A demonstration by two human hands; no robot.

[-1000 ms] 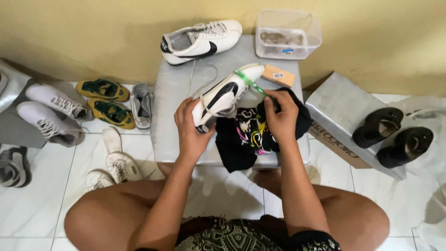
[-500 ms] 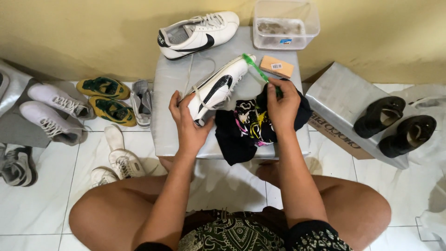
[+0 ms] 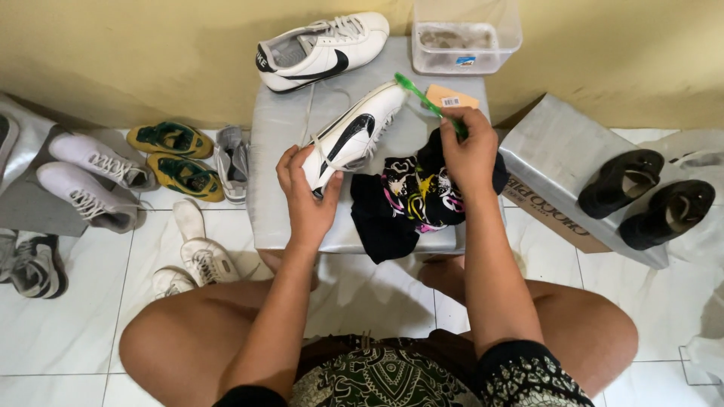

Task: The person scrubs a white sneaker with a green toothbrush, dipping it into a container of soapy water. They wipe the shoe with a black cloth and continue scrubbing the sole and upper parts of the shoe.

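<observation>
1. The left hand (image 3: pixel 305 197) is curled around the heel end of a white sneaker (image 3: pixel 353 136) with a black side mark, forearm reaching forward from the knee, thumb on the near side.
2. The sneaker lies tilted on a grey padded stool (image 3: pixel 283 128), toe pointing away from that hand.
3. The right hand (image 3: pixel 469 151) grips a green toothbrush (image 3: pixel 427 102), wrist bent inward, bristle end just above the sneaker's toe.
4. Under the right hand lies a black patterned cloth (image 3: pixel 411 200); beyond it stands a clear plastic tub (image 3: pixel 466 36).
</observation>
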